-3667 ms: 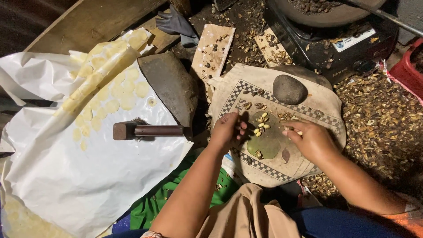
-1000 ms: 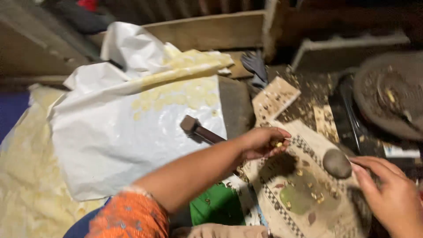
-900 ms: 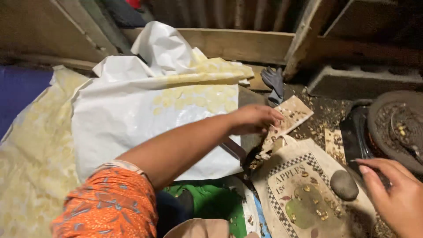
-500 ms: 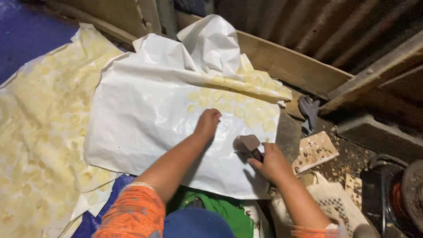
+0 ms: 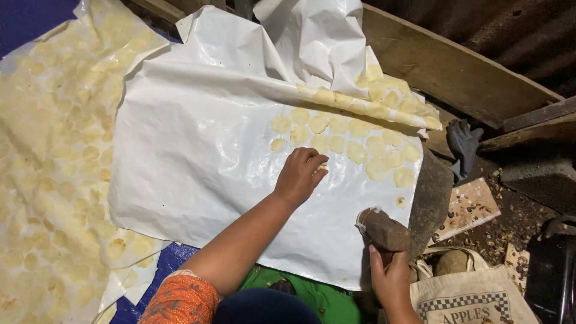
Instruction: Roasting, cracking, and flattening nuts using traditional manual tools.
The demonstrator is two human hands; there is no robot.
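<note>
On the ground under my camera, one big white plastic sheet [image 5: 204, 156] is lying spread out, and I am taking it as my landmark. Left of it, a second sheet [image 5: 54, 180] is showing dozens of pale yellow discs, too many for me to count. On the white sheet's upper right part, I am counting roughly fifteen flattened yellow discs [image 5: 360, 144] lying flat in loose rows, with about ten more along the folded edge above them. They are looking thin, roundish, pale and slightly translucent, some touching their neighbours. One small disc is sitting apart, near the sheet's right edge.

Beyond the sheet's upper right corner, one wooden plank [image 5: 456, 72] is running diagonally. Right of the sheet, one dark flat stone slab [image 5: 432, 198] is lying partly under its edge, and one cardboard piece [image 5: 471, 207] with dark bits is lying just beyond that. One cloth bag [image 5: 474, 297] is sitting off the sheet's lower right corner.

Two hands are working. The left hand [image 5: 300, 174] is resting on the sheet just below the disc rows, fingers curled together, pinching a small yellow piece at the fingertips. The right hand [image 5: 390, 279] is gripping the handle of one brown-headed mallet [image 5: 384, 231], fingers closed round it, at the sheet's lower right edge.
</note>
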